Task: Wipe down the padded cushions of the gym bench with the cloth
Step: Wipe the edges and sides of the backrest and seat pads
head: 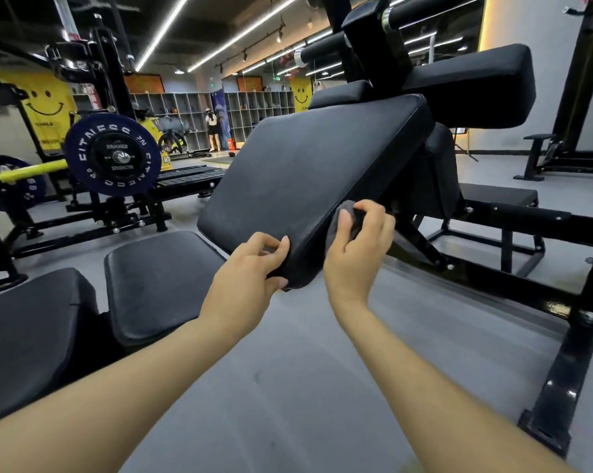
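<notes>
At the far left a weight plate (112,155) hangs on a machine, with a yellow bar (32,172) jutting toward the left edge beside it. Below, in the near left corner, a flat black seat pad (28,322) lies next to a second flat pad (158,281), the two just beside each other with a narrow gap between them.

In the middle a large black back cushion (308,179) tilts upward, its low end nearest the camera and its high end rising toward the upper right. The left hand (250,271) grips the cushion's near bottom corner: the fingers curl over the top face and the thumb sits underneath, so the hand is partly closed on the pad's edge.

Just to the right, the right hand (360,247) presses a dark grey cloth (349,220) against the right side edge of the same cushion, close to that bottom corner. The fingers wrap over the bunched cloth and the thumb lies across its front, so the hand is closed around it.

Further right, a black steel frame (513,233) runs along the grey floor (322,370), and a thick black pad (469,87) sits high behind the tilted cushion.
</notes>
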The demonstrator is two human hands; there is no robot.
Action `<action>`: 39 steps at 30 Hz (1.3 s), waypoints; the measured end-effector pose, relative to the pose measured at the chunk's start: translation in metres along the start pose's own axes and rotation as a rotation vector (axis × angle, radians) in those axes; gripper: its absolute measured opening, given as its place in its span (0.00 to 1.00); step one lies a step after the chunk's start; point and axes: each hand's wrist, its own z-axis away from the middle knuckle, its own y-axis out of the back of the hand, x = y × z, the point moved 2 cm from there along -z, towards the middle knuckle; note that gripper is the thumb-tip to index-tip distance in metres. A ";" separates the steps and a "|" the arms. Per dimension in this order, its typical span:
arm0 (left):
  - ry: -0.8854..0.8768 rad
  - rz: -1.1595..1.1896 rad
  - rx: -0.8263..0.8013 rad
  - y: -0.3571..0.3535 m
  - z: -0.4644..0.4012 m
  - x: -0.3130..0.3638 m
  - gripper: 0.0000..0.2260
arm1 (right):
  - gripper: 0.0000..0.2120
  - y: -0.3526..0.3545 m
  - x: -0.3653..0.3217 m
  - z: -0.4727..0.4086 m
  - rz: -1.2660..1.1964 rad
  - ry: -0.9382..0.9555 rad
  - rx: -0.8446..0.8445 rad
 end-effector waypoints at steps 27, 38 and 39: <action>-0.041 0.108 -0.148 0.000 0.000 -0.008 0.26 | 0.09 0.016 -0.006 0.067 -0.072 0.170 -0.356; 0.075 -0.130 -0.144 0.051 0.034 -0.036 0.14 | 0.09 -0.011 -0.011 0.128 0.067 0.135 -0.373; 0.083 -0.126 -0.155 0.052 0.038 -0.037 0.13 | 0.08 -0.011 -0.012 0.129 0.070 0.145 -0.363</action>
